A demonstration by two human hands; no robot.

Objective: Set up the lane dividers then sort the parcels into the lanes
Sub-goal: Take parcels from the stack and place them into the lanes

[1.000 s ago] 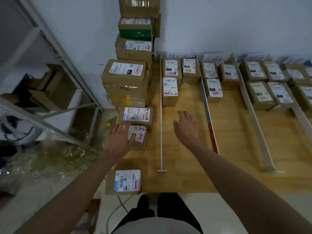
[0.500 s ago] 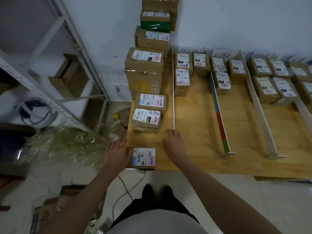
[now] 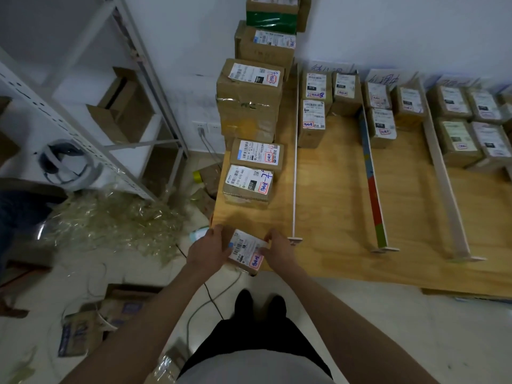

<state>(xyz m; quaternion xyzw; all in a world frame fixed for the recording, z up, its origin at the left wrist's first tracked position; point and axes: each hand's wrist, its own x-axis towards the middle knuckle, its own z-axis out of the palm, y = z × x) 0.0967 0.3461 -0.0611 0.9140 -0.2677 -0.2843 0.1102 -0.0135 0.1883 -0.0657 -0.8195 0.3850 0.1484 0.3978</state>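
- Pale floor on the left carries a metal shelving rack (image 3: 91, 112) and a heap of clear plastic strapping (image 3: 110, 220), well apart from the work.
- At the left near corner of the wooden board (image 3: 346, 217), both hands hold one small parcel (image 3: 246, 252): the left hand (image 3: 206, 249) grips its left side and the right hand (image 3: 278, 249) its right side, fingers curled over the edges.
- That parcel sits tilted, hanging partly over the near edge, its long axis running roughly near-to-far; neither hand is clearly the closer.
- Just beyond it in the same leftmost strip lie two labelled parcels (image 3: 250, 184), then a tall stack of boxes (image 3: 249, 98) against the wall.
- Immediately right stands the thin white divider (image 3: 295, 162), its foot just beside the right hand; that foot looks easy to knock on a rightward move.
- Further right come the coloured divider (image 3: 372, 184) and a pale divider (image 3: 446, 178), with sorted parcels (image 3: 454, 126) at their far ends.
- Open wood fills the near half of every lane, so I judge there is plenty of room to slide in.
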